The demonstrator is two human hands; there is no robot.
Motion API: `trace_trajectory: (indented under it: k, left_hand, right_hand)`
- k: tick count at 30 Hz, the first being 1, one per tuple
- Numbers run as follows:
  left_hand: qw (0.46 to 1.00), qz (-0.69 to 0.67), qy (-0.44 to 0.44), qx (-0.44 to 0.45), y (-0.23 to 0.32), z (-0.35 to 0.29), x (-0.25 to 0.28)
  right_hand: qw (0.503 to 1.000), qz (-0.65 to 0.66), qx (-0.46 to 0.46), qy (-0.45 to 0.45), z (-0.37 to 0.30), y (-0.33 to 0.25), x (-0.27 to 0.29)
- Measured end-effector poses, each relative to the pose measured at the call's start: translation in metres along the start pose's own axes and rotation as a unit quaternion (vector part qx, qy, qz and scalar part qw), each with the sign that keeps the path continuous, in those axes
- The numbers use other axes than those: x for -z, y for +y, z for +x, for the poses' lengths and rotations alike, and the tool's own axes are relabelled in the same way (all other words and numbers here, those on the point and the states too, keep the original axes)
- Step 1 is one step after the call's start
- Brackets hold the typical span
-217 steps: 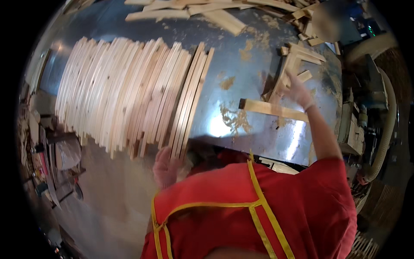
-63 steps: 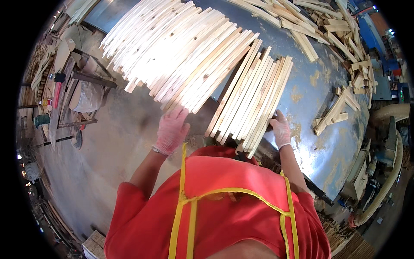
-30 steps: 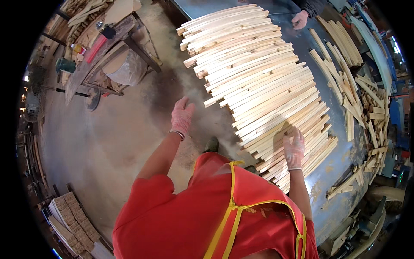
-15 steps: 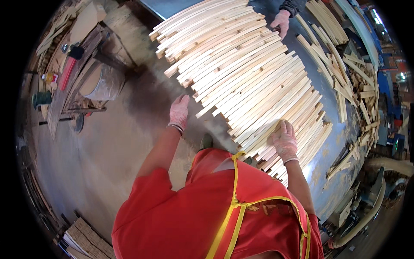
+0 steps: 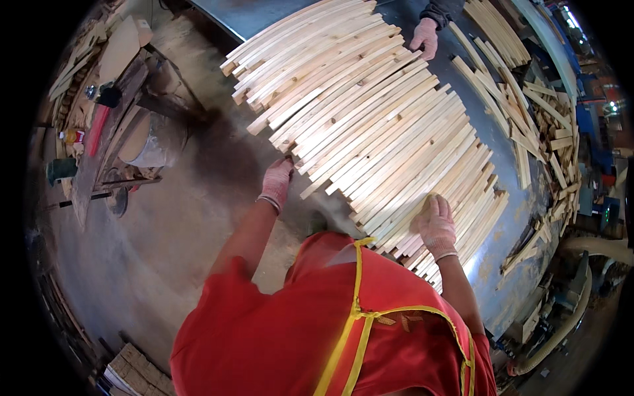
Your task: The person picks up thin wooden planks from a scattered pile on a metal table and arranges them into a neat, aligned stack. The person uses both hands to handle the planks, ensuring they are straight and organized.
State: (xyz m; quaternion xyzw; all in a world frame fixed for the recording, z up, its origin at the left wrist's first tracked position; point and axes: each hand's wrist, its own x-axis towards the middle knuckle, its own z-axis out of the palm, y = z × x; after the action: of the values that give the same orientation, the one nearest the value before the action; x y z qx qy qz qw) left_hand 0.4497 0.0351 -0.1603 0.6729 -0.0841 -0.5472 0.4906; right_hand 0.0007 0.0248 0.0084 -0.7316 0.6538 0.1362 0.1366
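Observation:
A wide layer of pale wooden strips (image 5: 370,125) lies side by side on a metal-topped table, their ends uneven. At its left edge my left hand (image 5: 277,181), in a pale knitted glove, has its fingers closed at the end of one strip; the fingertips are partly hidden there. My right hand (image 5: 437,228), gloved alike, rests on the strips near the layer's close right end, fingers stretched out. Across the table another person's gloved hand (image 5: 425,38) is beside the strips' far ends. A dark gap runs between two strips in the upper half.
More strips and offcuts (image 5: 558,138) are heaped along the right side of the blue-grey table (image 5: 492,125). To the left, a wooden stand (image 5: 109,125) holds a red-handled tool and a bottle. A ribbed hose (image 5: 568,323) runs at the lower right.
My left hand has come in to a strip's end, its fingers closing. A gap has widened between two strips in the upper half. My right hand stays on the strips, slightly lower in view.

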Motion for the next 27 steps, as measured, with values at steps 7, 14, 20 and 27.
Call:
trace_trajectory:
  k: [7,14,20,27]
  left_hand:
    - [0.999,-0.027,0.015,0.041,0.017,-0.007,-0.008]
    - [1.000,-0.015,0.002,0.027,0.010,0.000,0.018]
    - [0.999,-0.005,-0.032,0.009,-0.003,-0.028,0.028]
    - [0.998,0.018,-0.054,0.041,-0.044,-0.048,0.028]
  right_hand:
    - [0.999,-0.025,0.022,0.037,0.003,0.010,-0.009]
    - [1.000,0.006,-0.006,0.006,0.001,0.008,-0.008]
    - [0.997,0.072,-0.003,0.034,-0.003,-0.006,0.003]
    - [0.952,0.269,-0.052,0.139,-0.014,0.004,0.011]
